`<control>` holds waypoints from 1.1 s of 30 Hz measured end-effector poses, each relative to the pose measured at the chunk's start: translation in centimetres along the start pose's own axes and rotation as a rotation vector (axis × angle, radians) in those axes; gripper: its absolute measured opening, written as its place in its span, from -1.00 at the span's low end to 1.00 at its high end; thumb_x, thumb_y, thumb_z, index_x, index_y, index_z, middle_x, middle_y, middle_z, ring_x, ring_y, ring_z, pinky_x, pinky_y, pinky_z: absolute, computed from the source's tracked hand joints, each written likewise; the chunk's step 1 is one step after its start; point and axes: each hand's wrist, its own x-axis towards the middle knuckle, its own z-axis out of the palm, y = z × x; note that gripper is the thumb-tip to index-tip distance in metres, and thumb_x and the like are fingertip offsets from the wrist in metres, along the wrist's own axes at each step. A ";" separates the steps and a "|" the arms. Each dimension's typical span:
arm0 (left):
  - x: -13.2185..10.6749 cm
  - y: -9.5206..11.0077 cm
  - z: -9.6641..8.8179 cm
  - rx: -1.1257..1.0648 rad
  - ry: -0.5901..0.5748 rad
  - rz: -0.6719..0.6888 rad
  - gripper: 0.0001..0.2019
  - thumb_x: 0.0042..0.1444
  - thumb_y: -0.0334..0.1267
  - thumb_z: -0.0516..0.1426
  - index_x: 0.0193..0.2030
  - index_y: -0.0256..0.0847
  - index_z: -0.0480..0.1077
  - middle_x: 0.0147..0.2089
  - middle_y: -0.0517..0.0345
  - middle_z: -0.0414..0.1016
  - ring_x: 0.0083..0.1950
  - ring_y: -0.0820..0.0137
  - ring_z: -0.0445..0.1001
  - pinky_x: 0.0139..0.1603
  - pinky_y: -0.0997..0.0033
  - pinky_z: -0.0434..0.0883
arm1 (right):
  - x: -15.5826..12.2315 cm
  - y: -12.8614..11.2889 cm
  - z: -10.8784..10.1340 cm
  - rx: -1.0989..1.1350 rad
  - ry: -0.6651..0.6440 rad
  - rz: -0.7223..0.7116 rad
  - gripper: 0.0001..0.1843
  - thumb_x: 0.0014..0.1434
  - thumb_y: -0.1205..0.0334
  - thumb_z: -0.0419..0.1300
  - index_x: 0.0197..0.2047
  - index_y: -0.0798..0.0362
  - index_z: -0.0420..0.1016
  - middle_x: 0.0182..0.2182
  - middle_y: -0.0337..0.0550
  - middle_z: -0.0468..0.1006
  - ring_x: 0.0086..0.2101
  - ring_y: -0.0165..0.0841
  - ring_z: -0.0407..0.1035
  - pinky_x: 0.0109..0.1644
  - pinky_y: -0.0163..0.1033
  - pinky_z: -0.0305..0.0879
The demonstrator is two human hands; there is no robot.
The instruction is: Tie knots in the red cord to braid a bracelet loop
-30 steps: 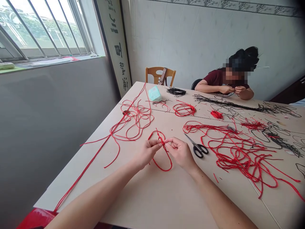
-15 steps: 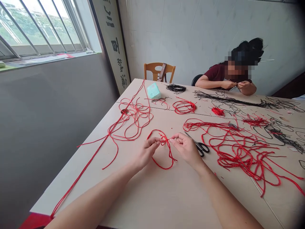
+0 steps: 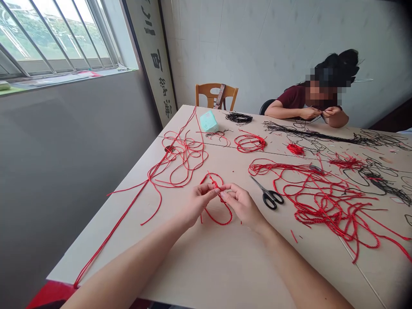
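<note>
Our left hand (image 3: pixel 200 202) and right hand (image 3: pixel 243 207) pinch a red cord loop (image 3: pixel 222 219) between them, its long axis running away from us across the counter (image 3: pixel 206 266).

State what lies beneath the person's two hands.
Beneath the left hand and right hand lies a loop of red cord on the pale tabletop; the stretch pinched between them is hidden.

Scissors (image 3: pixel 265 193), red cord (image 3: pixel 322 210) and black cord (image 3: pixel 322 137) lie on the table (image 3: pixel 225 266).
</note>
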 end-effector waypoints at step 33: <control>0.5 -0.8 0.0 0.641 0.083 0.467 -0.81 0.09 -0.11 0.09 -0.37 -0.18 0.38 -0.58 0.28 0.12 -0.54 0.53 0.01 -0.47 0.47 -0.02 | 0.2 0.3 -1.3 -0.468 0.307 -0.325 -0.65 0.23 0.09 -0.01 -0.35 0.10 0.50 -0.58 -0.22 0.40 -0.54 -0.43 0.19 -0.43 -0.35 0.09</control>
